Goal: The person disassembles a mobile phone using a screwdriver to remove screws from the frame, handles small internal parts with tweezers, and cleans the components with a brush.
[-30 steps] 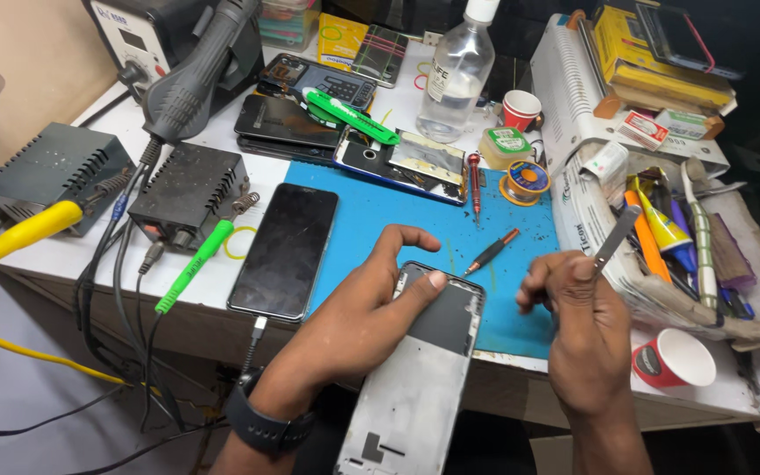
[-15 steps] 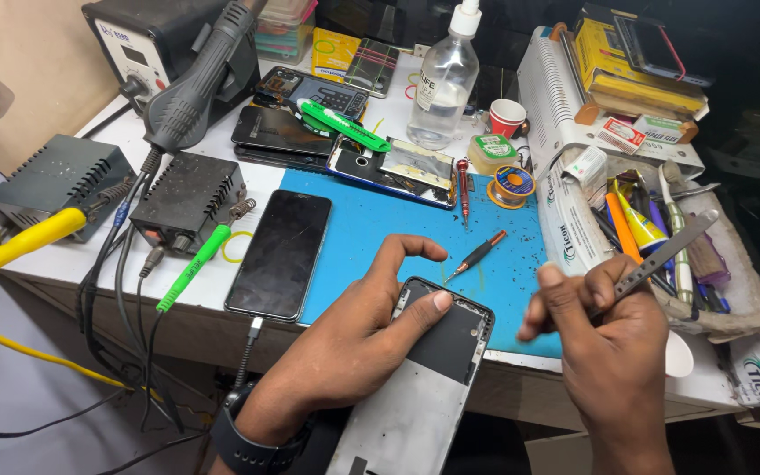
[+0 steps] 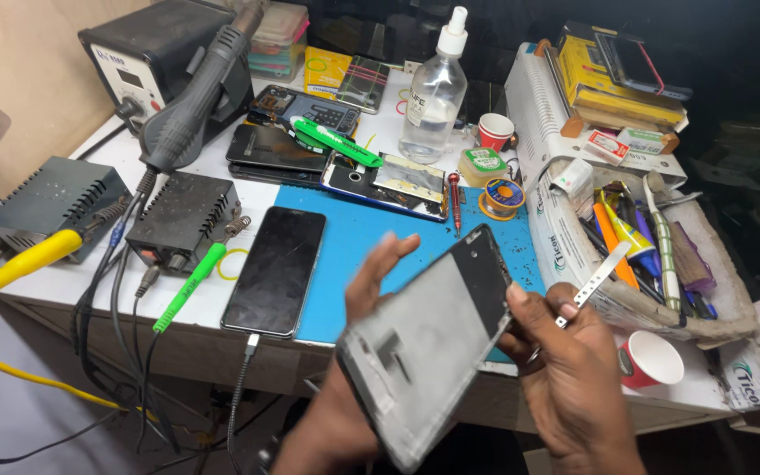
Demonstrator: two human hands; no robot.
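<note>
- My left hand (image 3: 371,290) is behind the phone frame (image 3: 428,343), fingers spread along its far edge, propping it up in the lower middle of the frame
- My right hand (image 3: 565,369) clamps the frame's right edge with the thumb, and also pinches tweezers (image 3: 593,283) pointing up-right
- The frame's long axis runs from lower left to upper right, tilted, dark end uppermost
- Both hands touch it; the right looks the firmer grip
- The blue mat (image 3: 362,246) lies just beyond, a black phone (image 3: 276,268) left of it
</note>
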